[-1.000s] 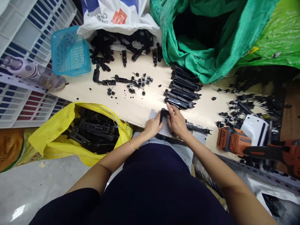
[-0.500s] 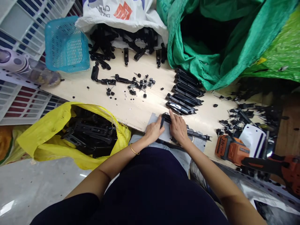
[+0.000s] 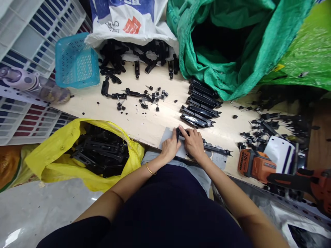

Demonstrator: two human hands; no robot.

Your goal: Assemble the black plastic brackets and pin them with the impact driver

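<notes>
At the table's near edge, a long black plastic bracket (image 3: 216, 148) lies over a grey metal plate (image 3: 164, 137). My left hand (image 3: 169, 148) grips the bracket's left end, its index finger pointing up along a small upright part there. My right hand (image 3: 193, 142) is bent over the same end, fingertips pressed on it with the index finger reaching left. Both hands cover much of that end, so its details are hidden. Just beyond them, several black brackets (image 3: 198, 120) lie in a slanting row.
Loose black-headed screws (image 3: 157, 98) are scattered at mid-table. A yellow bag (image 3: 49, 158) of black parts stands front left, with a blue basket (image 3: 77, 62) behind it. A green sack (image 3: 186, 44) and white sack (image 3: 103, 31) line the back. An orange battery tool (image 3: 256, 165) lies right.
The camera view has tilted a little. My hands stay at the bracket's left end, and my right index finger has slid left toward my left fingertip.
</notes>
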